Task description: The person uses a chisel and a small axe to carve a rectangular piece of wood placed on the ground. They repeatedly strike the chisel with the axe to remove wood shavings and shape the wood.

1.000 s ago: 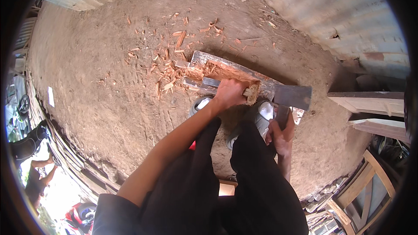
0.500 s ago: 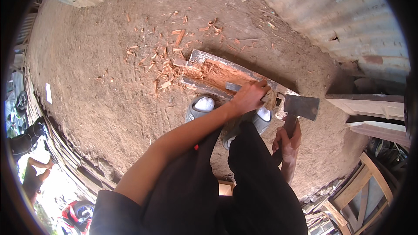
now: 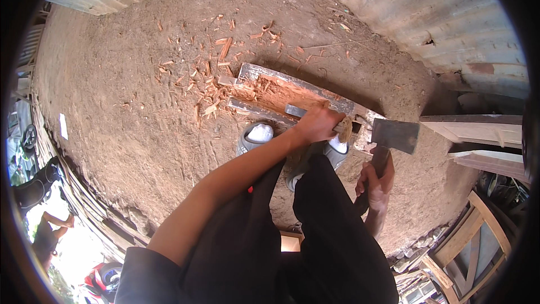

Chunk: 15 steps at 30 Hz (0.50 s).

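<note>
My left hand is closed around the handle of a chisel. Its flat metal blade points left into the hollow of a wooden block, and the butt of the handle shows right of my fist. Reddish bare wood lines the hollow, while the block's outer faces look dark and weathered. My right hand grips the dark handle of a hatchet. The broad grey hatchet head is up to the right of the chisel's butt, apart from it. My feet in grey shoes stand against the block's near side.
Wood chips lie scattered over the dirt floor left of the block. Corrugated metal sheets stand at the back. Boards jut in from the right, above a wooden frame. Another person's arm shows at lower left.
The hatchet in my right hand has shifted slightly right, farther from the chisel's butt. My left hand keeps its hold on the chisel in the hollow. The whole view has shifted a little.
</note>
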Tool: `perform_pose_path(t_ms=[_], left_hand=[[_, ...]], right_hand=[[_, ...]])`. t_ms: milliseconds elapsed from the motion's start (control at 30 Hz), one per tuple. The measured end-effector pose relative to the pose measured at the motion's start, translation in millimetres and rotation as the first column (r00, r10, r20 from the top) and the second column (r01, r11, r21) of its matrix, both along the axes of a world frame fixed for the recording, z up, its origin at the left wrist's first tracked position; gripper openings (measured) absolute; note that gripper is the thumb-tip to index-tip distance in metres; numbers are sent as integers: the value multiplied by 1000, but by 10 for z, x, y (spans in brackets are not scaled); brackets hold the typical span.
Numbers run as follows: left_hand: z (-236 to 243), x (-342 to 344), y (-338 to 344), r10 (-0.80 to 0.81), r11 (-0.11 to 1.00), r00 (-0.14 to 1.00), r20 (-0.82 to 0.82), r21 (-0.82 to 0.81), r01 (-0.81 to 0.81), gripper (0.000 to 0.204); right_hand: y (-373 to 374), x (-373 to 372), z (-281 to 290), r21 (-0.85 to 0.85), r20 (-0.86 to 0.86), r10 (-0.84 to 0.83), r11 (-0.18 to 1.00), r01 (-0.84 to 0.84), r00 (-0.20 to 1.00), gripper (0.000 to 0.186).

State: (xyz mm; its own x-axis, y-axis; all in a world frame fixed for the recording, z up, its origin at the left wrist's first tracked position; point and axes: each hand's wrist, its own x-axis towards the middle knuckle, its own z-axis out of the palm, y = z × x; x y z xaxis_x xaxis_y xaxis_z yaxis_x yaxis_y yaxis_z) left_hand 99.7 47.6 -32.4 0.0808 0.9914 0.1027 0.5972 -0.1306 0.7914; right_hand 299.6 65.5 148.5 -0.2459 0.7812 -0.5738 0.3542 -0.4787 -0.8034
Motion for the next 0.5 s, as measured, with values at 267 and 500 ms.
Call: perform_pose_path(t_ms=[267, 500], left_hand=[[35, -6, 16, 38, 999, 999, 19, -17, -38, 30], [31, -133, -22, 152, 988, 988, 16, 8, -152, 34]], right_hand=[[-268, -77, -306, 84, -144, -98, 990, 111, 985, 37], [-106, -93, -265, 162, 116, 37, 985, -55, 993, 40]])
